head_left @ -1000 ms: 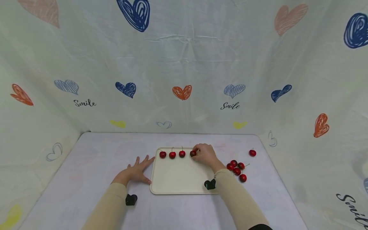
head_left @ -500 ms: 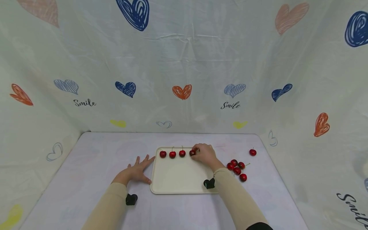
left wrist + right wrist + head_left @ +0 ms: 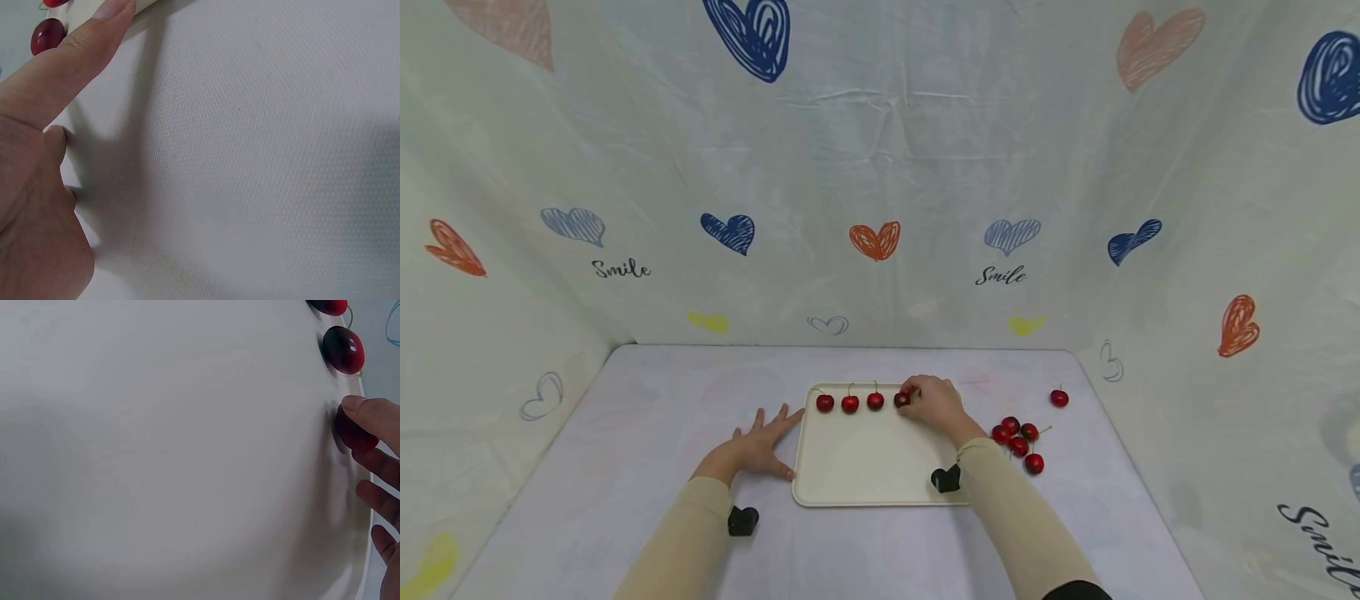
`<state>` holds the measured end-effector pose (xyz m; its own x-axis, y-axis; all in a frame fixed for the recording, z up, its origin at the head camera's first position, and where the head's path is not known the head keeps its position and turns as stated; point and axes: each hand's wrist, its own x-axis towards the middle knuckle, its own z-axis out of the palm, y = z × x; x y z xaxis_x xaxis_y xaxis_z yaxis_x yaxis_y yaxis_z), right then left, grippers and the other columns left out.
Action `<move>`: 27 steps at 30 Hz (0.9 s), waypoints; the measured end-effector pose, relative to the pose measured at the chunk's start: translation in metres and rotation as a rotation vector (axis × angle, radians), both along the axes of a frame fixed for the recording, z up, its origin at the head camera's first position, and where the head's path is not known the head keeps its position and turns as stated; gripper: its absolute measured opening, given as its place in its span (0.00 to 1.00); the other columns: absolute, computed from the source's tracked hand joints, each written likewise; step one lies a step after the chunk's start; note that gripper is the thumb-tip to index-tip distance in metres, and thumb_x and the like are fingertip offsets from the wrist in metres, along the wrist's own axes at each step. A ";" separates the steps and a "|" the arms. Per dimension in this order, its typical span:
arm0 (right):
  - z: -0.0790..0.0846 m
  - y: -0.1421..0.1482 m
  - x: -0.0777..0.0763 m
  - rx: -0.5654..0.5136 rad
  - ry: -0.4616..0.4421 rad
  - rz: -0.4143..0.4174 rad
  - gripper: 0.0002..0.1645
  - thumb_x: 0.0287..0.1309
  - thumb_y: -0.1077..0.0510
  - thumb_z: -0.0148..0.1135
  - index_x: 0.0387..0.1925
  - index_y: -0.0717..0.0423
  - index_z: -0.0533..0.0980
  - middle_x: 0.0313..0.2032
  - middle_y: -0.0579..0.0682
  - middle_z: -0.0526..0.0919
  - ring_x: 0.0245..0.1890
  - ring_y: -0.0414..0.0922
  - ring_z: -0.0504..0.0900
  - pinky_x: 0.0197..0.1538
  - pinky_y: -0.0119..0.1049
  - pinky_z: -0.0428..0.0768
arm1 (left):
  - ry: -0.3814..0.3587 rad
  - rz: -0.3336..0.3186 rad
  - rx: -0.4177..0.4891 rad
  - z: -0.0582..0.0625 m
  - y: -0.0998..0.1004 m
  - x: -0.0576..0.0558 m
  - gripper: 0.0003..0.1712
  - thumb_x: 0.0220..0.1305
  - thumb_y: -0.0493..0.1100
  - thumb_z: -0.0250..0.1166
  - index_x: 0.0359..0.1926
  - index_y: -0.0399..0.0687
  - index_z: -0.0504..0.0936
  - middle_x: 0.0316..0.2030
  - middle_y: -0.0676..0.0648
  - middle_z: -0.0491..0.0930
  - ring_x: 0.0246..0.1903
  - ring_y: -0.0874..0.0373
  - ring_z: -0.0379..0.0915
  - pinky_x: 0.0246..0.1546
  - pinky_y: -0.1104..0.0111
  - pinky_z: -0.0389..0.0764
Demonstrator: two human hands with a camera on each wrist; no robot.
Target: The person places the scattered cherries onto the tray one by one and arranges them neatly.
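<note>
Near the far edge of a cream rectangular tray [image 3: 880, 467], three dark red cherries with stems stand in a row, the rightmost of them a cherry [image 3: 876, 402]. To its right, my right hand [image 3: 934, 406] pinches a fourth cherry [image 3: 902, 400] between thumb and fingers. In the right wrist view this pinched cherry [image 3: 355, 430] is low over the tray or on it; I cannot tell which. My left hand [image 3: 756, 448] lies spread at the tray's left side, thumb and a fingertip touching its rim. The left wrist view shows the thumb [image 3: 75, 56] against the tray edge.
Right of the tray, several loose cherries [image 3: 1018, 447] lie clustered on the white table [image 3: 865, 554]. A single cherry [image 3: 1059, 398] sits apart, farther back and right. A white curtain [image 3: 820, 167] printed with hearts hangs behind the table.
Over the last second my right hand has shifted very slightly left with the pinched cherry. The left hand, the tray and the other cherries stay where they were.
</note>
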<state>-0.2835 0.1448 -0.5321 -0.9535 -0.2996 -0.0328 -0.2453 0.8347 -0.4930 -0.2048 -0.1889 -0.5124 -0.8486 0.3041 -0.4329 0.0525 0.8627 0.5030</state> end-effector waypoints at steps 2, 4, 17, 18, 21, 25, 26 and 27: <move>-0.001 0.000 0.000 0.000 -0.002 0.001 0.17 0.49 0.47 0.75 0.41 0.47 0.82 0.33 0.39 0.81 0.35 0.41 0.77 0.50 0.44 0.69 | 0.002 0.001 0.001 -0.001 -0.001 0.001 0.66 0.41 0.51 0.80 0.77 0.52 0.50 0.75 0.34 0.40 0.70 0.27 0.22 0.59 0.27 0.30; -0.001 0.001 0.000 -0.003 -0.001 0.004 0.18 0.49 0.47 0.75 0.41 0.47 0.82 0.33 0.39 0.81 0.35 0.41 0.77 0.51 0.45 0.69 | 0.002 0.003 0.003 -0.002 -0.001 0.001 0.66 0.41 0.51 0.80 0.77 0.52 0.50 0.75 0.35 0.40 0.70 0.27 0.22 0.59 0.27 0.30; -0.004 0.001 -0.002 -0.013 -0.009 -0.004 0.17 0.49 0.48 0.75 0.41 0.47 0.82 0.35 0.39 0.82 0.36 0.41 0.76 0.52 0.45 0.69 | 0.011 0.001 0.011 0.001 -0.001 0.002 0.66 0.40 0.51 0.81 0.76 0.51 0.51 0.75 0.33 0.41 0.70 0.26 0.23 0.59 0.27 0.31; -0.004 0.001 -0.002 -0.013 -0.008 -0.003 0.17 0.49 0.48 0.75 0.41 0.47 0.82 0.35 0.39 0.82 0.36 0.41 0.77 0.52 0.45 0.69 | 0.010 0.001 0.009 0.000 -0.001 0.002 0.66 0.40 0.51 0.81 0.76 0.51 0.51 0.75 0.34 0.41 0.70 0.27 0.23 0.59 0.27 0.31; -0.005 0.001 -0.002 -0.011 -0.007 -0.001 0.17 0.49 0.48 0.75 0.41 0.47 0.82 0.35 0.40 0.82 0.36 0.41 0.77 0.52 0.46 0.69 | 0.007 0.000 0.006 0.000 -0.001 0.002 0.66 0.40 0.51 0.81 0.76 0.51 0.51 0.75 0.34 0.41 0.70 0.27 0.23 0.59 0.27 0.31; -0.006 0.002 -0.003 -0.001 0.003 -0.006 0.18 0.49 0.48 0.75 0.42 0.47 0.82 0.34 0.39 0.82 0.36 0.41 0.77 0.52 0.45 0.69 | 0.001 0.001 0.004 -0.001 -0.001 0.001 0.66 0.41 0.51 0.81 0.77 0.52 0.50 0.75 0.34 0.40 0.70 0.27 0.22 0.59 0.27 0.30; -0.006 0.002 -0.003 -0.001 0.005 -0.006 0.18 0.48 0.48 0.75 0.42 0.47 0.82 0.34 0.39 0.82 0.36 0.41 0.77 0.52 0.45 0.69 | -0.001 0.002 0.003 0.000 -0.001 0.001 0.66 0.41 0.51 0.81 0.77 0.52 0.50 0.75 0.34 0.40 0.70 0.27 0.22 0.59 0.27 0.30; -0.007 0.002 -0.003 -0.001 0.006 -0.008 0.18 0.48 0.48 0.75 0.42 0.47 0.82 0.34 0.39 0.82 0.36 0.41 0.77 0.52 0.45 0.69 | -0.002 0.002 0.003 0.000 -0.001 0.001 0.66 0.41 0.51 0.81 0.77 0.52 0.50 0.75 0.34 0.40 0.70 0.27 0.22 0.59 0.27 0.30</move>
<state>-0.2863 0.1465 -0.5387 -0.9559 -0.2924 -0.0263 -0.2422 0.8360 -0.4925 -0.2034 -0.1899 -0.5128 -0.8485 0.3033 -0.4337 0.0495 0.8614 0.5055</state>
